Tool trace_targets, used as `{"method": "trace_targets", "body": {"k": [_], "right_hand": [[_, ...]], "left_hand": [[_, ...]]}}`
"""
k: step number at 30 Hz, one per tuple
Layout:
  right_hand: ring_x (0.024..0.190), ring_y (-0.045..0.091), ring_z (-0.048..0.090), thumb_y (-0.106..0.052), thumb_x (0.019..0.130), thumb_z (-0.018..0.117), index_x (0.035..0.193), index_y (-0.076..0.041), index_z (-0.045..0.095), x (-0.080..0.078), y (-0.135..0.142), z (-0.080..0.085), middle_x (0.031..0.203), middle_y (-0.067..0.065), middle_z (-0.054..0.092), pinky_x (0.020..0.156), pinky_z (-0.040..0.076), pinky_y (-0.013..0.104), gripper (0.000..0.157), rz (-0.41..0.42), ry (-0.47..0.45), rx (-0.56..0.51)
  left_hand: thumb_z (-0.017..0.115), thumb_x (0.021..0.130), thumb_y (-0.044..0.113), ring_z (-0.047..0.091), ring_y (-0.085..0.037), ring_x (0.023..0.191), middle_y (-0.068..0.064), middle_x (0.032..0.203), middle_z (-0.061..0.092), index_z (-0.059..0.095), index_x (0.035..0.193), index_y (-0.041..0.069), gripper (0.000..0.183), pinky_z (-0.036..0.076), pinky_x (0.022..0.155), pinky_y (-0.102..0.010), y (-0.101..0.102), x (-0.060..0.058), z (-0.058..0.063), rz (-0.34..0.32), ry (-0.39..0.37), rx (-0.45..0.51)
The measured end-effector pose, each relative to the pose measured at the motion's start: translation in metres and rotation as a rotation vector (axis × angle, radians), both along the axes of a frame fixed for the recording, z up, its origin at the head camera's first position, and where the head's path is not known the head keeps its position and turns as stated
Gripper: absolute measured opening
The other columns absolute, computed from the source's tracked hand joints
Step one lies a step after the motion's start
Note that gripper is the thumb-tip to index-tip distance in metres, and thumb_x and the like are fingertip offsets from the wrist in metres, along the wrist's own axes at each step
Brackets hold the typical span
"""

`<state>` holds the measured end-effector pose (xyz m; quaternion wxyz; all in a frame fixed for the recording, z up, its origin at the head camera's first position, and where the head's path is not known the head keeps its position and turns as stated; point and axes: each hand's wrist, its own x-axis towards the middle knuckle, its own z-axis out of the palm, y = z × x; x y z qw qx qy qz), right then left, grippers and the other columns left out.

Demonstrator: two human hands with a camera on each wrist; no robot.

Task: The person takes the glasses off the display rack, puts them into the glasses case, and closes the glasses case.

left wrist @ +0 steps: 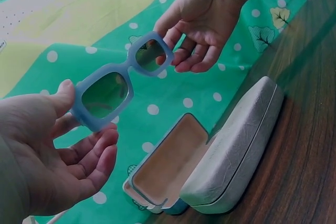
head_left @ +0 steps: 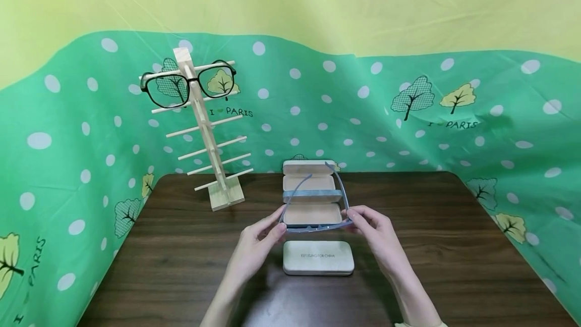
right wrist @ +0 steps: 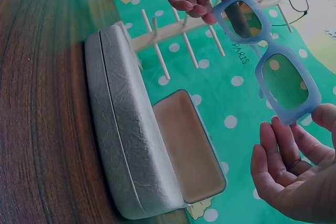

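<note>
A pair of blue-framed sunglasses [left wrist: 128, 66] with tinted lenses is held up between both hands, its temples unfolded and pointing away in the head view. My left hand [head_left: 257, 241] pinches one end of the frame between thumb and fingers. At the other end my right hand [head_left: 373, 231] pinches the frame near the hinge. Below and in front of the sunglasses lies a closed pale glasses case [head_left: 318, 258] with lettering on its lid. Behind them stand open glasses cases [head_left: 312, 167] with light pinkish linings, partly hidden by the sunglasses.
At the left of the dark wooden table [head_left: 454, 266] stands a wooden glasses rack [head_left: 206, 140] with several pegs. Black-framed glasses [head_left: 192, 79] hang on its top pegs. A green and yellow patterned cloth [head_left: 363, 105] forms the backdrop behind the table.
</note>
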<state>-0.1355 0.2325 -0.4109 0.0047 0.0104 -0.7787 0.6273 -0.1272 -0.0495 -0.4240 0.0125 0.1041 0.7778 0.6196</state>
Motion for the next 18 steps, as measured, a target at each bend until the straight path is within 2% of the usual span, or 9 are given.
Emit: {"method": "trace_targets", "body": {"k": [6,11,15,18], "right_hand": [[0.097,0.019,0.071,-0.032,0.105,0.059,0.118,0.005,0.067,0.0014,0.0002,0.0001,0.110,-0.001,0.074,0.088,0.060,0.030,0.040,0.008,0.003,-0.008],[0.095,0.013,0.070,-0.031,0.105,0.061,0.122,0.000,0.068,0.0024,0.0008,0.0017,0.111,0.007,0.074,0.087,0.060,0.027,0.036,0.005,0.014,0.007],[0.093,0.012,0.070,-0.030,0.105,0.061,0.128,-0.002,0.065,0.0023,0.0010,0.0022,0.107,0.014,0.073,0.085,0.060,0.024,0.037,-0.001,0.024,0.039],[0.092,0.012,0.071,-0.031,0.105,0.061,0.131,-0.003,0.064,0.0025,0.0007,0.0020,0.106,0.014,0.073,0.085,0.059,0.023,0.039,0.005,0.026,0.053]], "left_hand": [[0.066,0.101,0.022,0.071,-0.008,0.086,-0.013,0.094,0.072,0.063,0.143,0.019,0.042,0.059,0.083,-0.023,-0.0007,0.0000,-0.0025,-0.032,0.029,0.014],[0.066,0.101,0.023,0.072,-0.007,0.090,-0.013,0.098,0.070,0.063,0.143,0.019,0.043,0.058,0.086,-0.022,-0.0006,0.0003,-0.0024,-0.050,0.039,0.016],[0.068,0.100,0.022,0.072,-0.009,0.089,-0.011,0.096,0.072,0.065,0.140,0.021,0.041,0.058,0.085,-0.022,0.0006,0.0006,-0.0016,-0.017,0.030,0.028],[0.069,0.099,0.022,0.072,-0.013,0.086,-0.008,0.091,0.073,0.068,0.137,0.023,0.038,0.057,0.083,-0.021,0.0017,0.0011,-0.0017,0.034,0.020,0.022]]}}
